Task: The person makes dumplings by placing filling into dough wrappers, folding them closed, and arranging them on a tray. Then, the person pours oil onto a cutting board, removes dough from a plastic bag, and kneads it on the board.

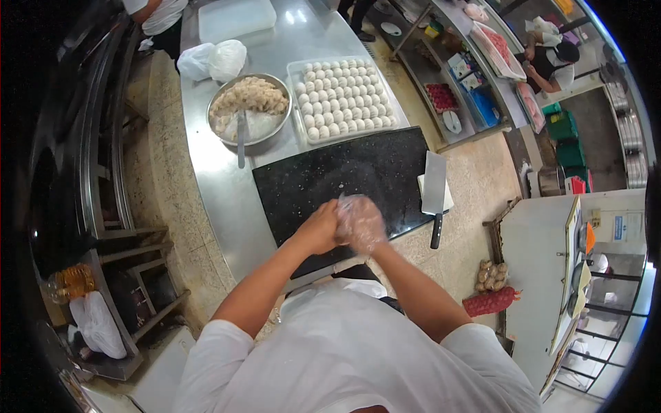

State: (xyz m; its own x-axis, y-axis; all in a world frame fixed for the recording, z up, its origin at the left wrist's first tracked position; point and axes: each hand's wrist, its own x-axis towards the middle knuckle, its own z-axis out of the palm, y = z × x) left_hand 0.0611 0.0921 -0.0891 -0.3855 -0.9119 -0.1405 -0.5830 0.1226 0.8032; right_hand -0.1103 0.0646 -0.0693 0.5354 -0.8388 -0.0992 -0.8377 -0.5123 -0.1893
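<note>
My left hand (pixel 322 228) is bare, its fingers closed at the edge of the clear plastic glove (pixel 362 219). That glove covers my right hand (pixel 368 234), which is smeared by motion, so its fingers do not show clearly. Both hands meet above the front part of a black cutting board (pixel 303 179) dotted with small white specks. Beyond the board, a clear tray (pixel 297 127) bears rows of round white dough balls (pixel 344 100). To its left stands a steel bowl (pixel 286 124) of pale, lumpy filling (pixel 251 96), with a flat metal spatula (pixel 241 141) resting in it.
A cleaver (pixel 434 186) lies on a white cloth (pixel 447 196) at the board's right edge. White plastic bags (pixel 227 60) and a plastic container lid (pixel 237 17) sit farther up the steel table (pixel 206 186). Co-workers (pixel 551 65) stand beyond. A red sack (pixel 490 301) is on the floor.
</note>
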